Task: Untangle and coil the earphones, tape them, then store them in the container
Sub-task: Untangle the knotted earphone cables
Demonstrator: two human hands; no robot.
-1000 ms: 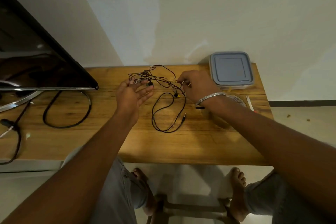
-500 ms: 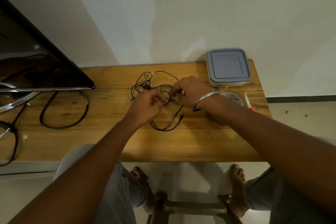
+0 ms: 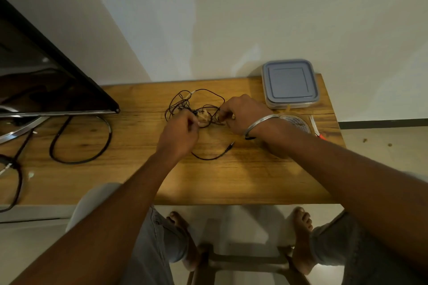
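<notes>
Both hands work the tangled black earphones (image 3: 184, 104) on the wooden table (image 3: 231, 183). The left hand (image 3: 180, 134) pinches the knot from 7 o'clock and the right hand (image 3: 245, 113) pinches cable at 3 o'clock. The jack end (image 3: 231, 144) lies loose at 5 o'clock. The lidded container (image 3: 290, 83) sits at 2 o'clock, with the tape roll (image 3: 297, 122) beside the right wrist.
</notes>
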